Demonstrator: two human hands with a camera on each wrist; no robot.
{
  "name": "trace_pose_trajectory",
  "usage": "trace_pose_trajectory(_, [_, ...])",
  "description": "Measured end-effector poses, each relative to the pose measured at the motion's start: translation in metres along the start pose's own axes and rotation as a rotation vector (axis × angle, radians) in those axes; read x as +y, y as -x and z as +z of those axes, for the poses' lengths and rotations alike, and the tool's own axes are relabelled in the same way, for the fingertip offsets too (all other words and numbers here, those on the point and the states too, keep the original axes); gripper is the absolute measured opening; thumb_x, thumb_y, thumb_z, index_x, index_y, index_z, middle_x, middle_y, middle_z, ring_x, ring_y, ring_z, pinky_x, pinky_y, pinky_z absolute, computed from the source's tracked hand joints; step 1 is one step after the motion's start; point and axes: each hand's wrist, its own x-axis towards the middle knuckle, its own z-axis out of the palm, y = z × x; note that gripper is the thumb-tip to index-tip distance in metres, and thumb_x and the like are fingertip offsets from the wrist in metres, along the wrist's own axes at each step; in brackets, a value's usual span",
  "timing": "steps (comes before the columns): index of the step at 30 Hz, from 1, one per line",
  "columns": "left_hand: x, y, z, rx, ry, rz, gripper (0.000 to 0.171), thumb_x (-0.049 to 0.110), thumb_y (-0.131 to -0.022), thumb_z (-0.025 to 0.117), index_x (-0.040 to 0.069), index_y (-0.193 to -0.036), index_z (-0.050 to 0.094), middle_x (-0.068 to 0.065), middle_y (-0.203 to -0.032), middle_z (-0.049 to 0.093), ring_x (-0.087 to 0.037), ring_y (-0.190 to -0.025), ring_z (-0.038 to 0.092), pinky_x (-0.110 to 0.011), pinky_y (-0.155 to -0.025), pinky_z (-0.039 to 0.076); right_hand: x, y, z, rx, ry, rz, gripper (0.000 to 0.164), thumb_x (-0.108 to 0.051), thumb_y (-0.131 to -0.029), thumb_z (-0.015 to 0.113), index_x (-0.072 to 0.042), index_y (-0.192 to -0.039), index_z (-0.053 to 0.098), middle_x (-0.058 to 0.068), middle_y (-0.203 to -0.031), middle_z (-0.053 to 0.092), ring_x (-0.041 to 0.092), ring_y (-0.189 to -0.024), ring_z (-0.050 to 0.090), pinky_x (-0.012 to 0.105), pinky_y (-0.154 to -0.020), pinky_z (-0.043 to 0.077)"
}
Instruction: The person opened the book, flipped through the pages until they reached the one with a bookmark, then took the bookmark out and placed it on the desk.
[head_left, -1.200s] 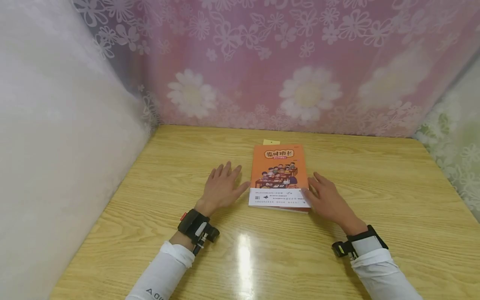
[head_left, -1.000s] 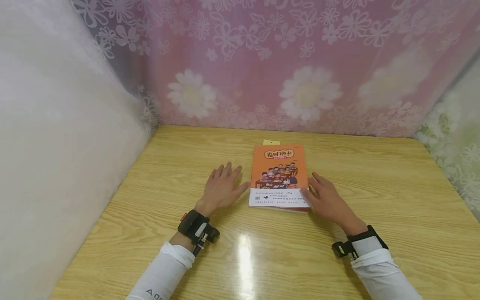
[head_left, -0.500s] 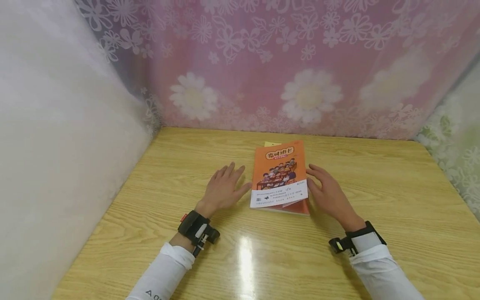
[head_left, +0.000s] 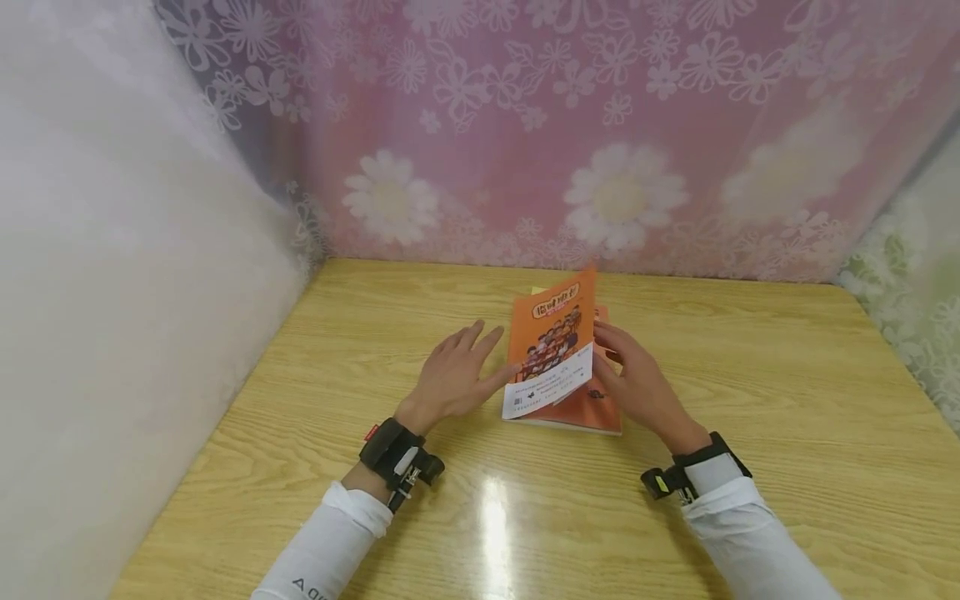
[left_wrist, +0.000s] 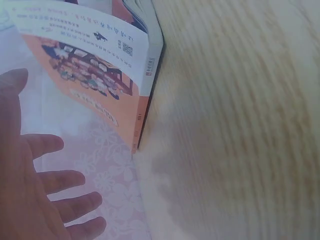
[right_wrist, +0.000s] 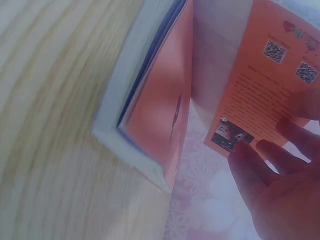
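Note:
A paperback book [head_left: 558, 333] with an orange cover lies on the table, its front cover raised and swung part way to the left. A white paper band [head_left: 551, 385] wraps the lower cover. My right hand [head_left: 637, 379] is at the cover's free edge; in the right wrist view its loosely bent fingers [right_wrist: 252, 167] lie against the inside of the orange flap [right_wrist: 245, 95], with the reddish first page showing below. My left hand [head_left: 457, 375] is spread at the spine side, holding nothing. Its thumb reaches to the book's left edge; whether it touches the cover I cannot tell.
The wood-grain table [head_left: 360, 333] extends around the book. Behind it hangs a pink flowered curtain [head_left: 487, 167], and a whitish cloth [head_left: 150, 292] borders the left side. A yellow tab [head_left: 537, 291] peeks out at the book's top.
The front cover has risen from flat and turned leftward, uncovering the reddish page. My right hand has moved left with it; the left hand has shifted slightly right.

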Motion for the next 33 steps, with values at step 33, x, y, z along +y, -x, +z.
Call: trace_pose_trajectory(33, [0.024, -0.013, -0.031, 0.364, -0.017, 0.396, 0.06, 0.055, -0.087, 0.039, 0.024, -0.138, 0.037, -0.008, -0.15, 0.022, -0.022, -0.137, 0.013, -0.044, -0.103, 0.03, -0.06, -0.022, 0.022, -0.164, -0.182, -0.087, 0.05, -0.027, -0.094, 0.042, -0.011, -0.14, 0.03, 0.014, -0.147, 0.025, 0.028, -0.129, 0.031, 0.053, -0.097, 0.035])
